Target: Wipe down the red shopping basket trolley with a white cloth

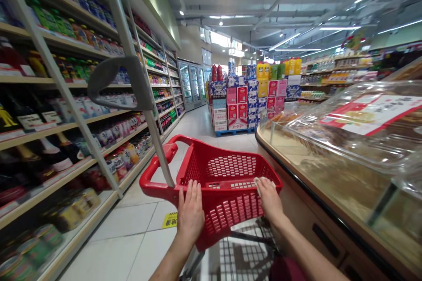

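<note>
Red latticed basket (227, 193) bears both hands (191, 216) (270, 198) and a crumpled wad (258, 185).

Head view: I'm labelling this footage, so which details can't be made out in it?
In the head view:
White crumpled material: partly covered by the right hand.
Left hand: palm hidden by the back of the hand.
Red basket: part of its floor hidden by its near wall.
Clear pack: cut off by the right edge; label print blurred.
Far shelf's goods: too small to identify.
</note>
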Demonstrator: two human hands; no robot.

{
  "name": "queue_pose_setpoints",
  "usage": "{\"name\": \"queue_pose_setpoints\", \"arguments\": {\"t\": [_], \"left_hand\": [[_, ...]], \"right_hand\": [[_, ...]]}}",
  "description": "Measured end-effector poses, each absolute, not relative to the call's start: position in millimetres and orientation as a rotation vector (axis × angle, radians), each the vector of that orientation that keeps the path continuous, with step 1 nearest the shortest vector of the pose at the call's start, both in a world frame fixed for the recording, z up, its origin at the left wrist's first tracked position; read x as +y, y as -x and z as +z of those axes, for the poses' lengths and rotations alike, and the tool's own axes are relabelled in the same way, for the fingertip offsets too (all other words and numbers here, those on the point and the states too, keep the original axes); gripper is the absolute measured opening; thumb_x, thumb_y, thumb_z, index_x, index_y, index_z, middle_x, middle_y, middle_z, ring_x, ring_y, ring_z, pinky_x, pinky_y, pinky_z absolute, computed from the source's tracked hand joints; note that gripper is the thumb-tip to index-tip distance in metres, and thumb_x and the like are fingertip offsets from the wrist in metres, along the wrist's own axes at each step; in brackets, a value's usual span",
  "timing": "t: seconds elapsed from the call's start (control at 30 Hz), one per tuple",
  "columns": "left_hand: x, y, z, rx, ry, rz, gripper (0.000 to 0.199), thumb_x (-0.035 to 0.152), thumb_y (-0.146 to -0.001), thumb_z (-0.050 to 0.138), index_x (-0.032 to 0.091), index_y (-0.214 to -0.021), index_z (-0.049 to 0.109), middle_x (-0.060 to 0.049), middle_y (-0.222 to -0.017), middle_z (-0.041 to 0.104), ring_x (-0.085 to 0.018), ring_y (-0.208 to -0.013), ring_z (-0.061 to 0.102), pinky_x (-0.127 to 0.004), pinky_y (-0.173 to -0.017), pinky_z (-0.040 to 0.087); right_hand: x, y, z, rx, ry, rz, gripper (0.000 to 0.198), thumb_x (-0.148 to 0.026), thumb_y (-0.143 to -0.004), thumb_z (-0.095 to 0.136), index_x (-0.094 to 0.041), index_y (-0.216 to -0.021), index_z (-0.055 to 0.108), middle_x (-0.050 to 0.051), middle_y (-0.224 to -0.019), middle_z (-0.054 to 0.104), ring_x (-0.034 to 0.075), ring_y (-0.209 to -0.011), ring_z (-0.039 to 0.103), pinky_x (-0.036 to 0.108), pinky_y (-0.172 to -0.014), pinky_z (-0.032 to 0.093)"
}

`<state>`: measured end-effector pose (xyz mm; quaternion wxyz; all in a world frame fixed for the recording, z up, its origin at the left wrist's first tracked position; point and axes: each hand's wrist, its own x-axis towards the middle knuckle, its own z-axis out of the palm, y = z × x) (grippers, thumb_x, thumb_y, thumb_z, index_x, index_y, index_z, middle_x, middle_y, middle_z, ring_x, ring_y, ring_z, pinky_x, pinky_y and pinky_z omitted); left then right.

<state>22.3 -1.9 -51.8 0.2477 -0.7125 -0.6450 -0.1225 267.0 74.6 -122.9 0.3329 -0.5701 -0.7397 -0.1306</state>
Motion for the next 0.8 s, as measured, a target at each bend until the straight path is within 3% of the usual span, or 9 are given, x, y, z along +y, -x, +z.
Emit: {"name": "queue_pose_setpoints", "arguments": {"t": [0.17,0.33,0.53,0.7,0.8], "left_hand": [[4,-47,-66,-1.752,2.003,-0.269,0.058,0.02,-0.069,0.039,0.006,-0.125,0.038,-0.011,-0.135,0.035,-0.023,-0.128,0.024,-0.042,-0.106,0.016],[5,-50,-73,-1.705,2.018,-0.254,0.061,0.018,-0.068,0.039,0.009,-0.128,0.033,-0.008,-0.137,0.031,-0.022,-0.129,0.02,-0.043,-0.106,0.014],[7,-62,-80,-1.692,2.022,-0.262,0.061,0.021,-0.069,0.039,0.006,-0.128,0.032,-0.012,-0.137,0.031,-0.024,-0.129,0.02,-0.042,-0.105,0.016],[7,-65,-81,-1.699,2.045,-0.261,0.062,0.018,-0.068,0.038,0.007,-0.128,0.031,-0.01,-0.138,0.03,-0.023,-0.129,0.019,-0.043,-0.105,0.016],[6,-68,-81,-1.741,2.038,-0.266,0.062,0.02,-0.069,0.039,0.005,-0.128,0.031,-0.012,-0.138,0.028,-0.025,-0.129,0.02,-0.043,-0.104,0.017]], "right_hand": [[74,-271,-126,-2.118,1.275,-0.308,0.048,-0.001,-0.078,0.03,-0.017,-0.119,0.051,0.009,-0.123,0.05,0.021,-0.12,0.037,0.043,-0.099,0.03],[81,-314,-130,-1.825,1.67,-0.261,0.047,-0.002,-0.075,0.031,-0.014,-0.114,0.054,0.013,-0.117,0.054,0.024,-0.114,0.044,0.046,-0.095,0.033],[77,-309,-133,-2.038,1.335,-0.215,0.049,-0.003,-0.075,0.032,-0.017,-0.119,0.051,0.009,-0.124,0.05,0.02,-0.12,0.037,0.041,-0.099,0.031],[76,-319,-127,-1.77,1.683,-0.105,0.05,-0.003,-0.071,0.032,-0.012,-0.116,0.053,0.013,-0.12,0.052,0.023,-0.117,0.041,0.042,-0.097,0.033],[71,-302,-123,-1.935,1.527,-0.068,0.054,0.0,-0.069,0.031,-0.013,-0.118,0.051,0.012,-0.125,0.048,0.022,-0.121,0.036,0.042,-0.098,0.032]]}}
